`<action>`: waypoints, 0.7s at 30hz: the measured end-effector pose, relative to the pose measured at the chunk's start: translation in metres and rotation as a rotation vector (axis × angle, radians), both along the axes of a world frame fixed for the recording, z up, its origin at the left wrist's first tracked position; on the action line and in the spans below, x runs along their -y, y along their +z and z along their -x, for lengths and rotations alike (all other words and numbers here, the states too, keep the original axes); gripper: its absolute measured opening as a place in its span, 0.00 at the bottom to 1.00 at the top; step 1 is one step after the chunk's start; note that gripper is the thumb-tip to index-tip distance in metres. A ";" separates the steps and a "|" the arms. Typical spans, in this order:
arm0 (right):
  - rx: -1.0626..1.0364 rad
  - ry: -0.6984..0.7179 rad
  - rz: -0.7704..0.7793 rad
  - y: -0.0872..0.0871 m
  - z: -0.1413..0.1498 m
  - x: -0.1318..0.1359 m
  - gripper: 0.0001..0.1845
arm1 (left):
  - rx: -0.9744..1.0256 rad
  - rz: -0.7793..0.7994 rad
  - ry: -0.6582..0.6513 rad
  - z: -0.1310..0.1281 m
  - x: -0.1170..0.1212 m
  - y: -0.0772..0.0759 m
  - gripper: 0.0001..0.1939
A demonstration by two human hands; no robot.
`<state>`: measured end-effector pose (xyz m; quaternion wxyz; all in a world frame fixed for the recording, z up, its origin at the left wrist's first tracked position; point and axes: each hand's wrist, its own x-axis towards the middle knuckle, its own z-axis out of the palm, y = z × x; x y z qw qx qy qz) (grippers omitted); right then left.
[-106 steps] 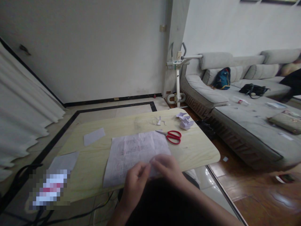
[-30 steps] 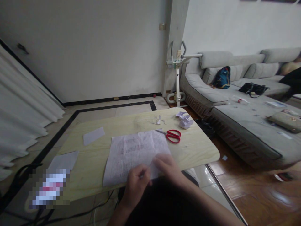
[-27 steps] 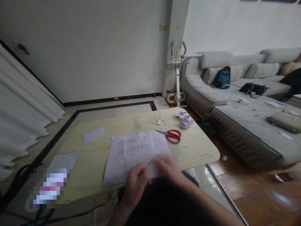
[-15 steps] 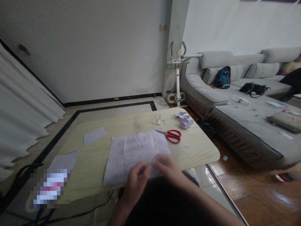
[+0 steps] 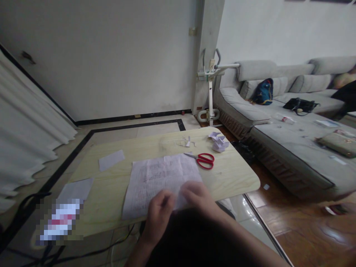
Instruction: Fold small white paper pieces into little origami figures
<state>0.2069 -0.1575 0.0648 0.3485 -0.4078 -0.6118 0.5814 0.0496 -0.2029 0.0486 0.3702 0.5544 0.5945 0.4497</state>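
A large creased sheet of printed paper [image 5: 158, 178] lies near the table's front edge. Over its near right part, my left hand [image 5: 161, 207] is closed with curled fingers; what it grips, if anything, is hidden. Close beside it, my right hand [image 5: 198, 196] is also curled, its fingertips blurred, and I cannot make out anything in its grasp. Red-handled scissors [image 5: 204, 161] lie beyond my right hand, their blades resting over the sheet's far right corner. Folded paper pieces [image 5: 219, 142] sit at the table's far right corner, with small paper scraps [image 5: 188, 141] to their left.
On the wooden table's [image 5: 233, 174] left side are a blank paper slip [image 5: 111, 160], another paper sheet [image 5: 76, 189] and a blurred-out item [image 5: 59, 222]. Cables [image 5: 105, 246] run below. A grey sofa [image 5: 289, 155] with bags, a person partly visible, and exercise equipment [image 5: 210, 92] stand beyond.
My hands, whose fingertips met half a second ago, have moved slightly apart. The left has shifted a little to the left; sheet and scissors look unmoved.
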 end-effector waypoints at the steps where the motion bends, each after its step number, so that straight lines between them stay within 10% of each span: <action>1: 0.000 0.003 -0.001 -0.001 0.000 0.000 0.13 | 0.011 0.011 -0.014 0.000 0.000 0.000 0.16; 21: 0.043 0.047 -0.041 -0.008 0.001 0.003 0.18 | 0.050 0.016 0.000 0.000 0.001 -0.003 0.15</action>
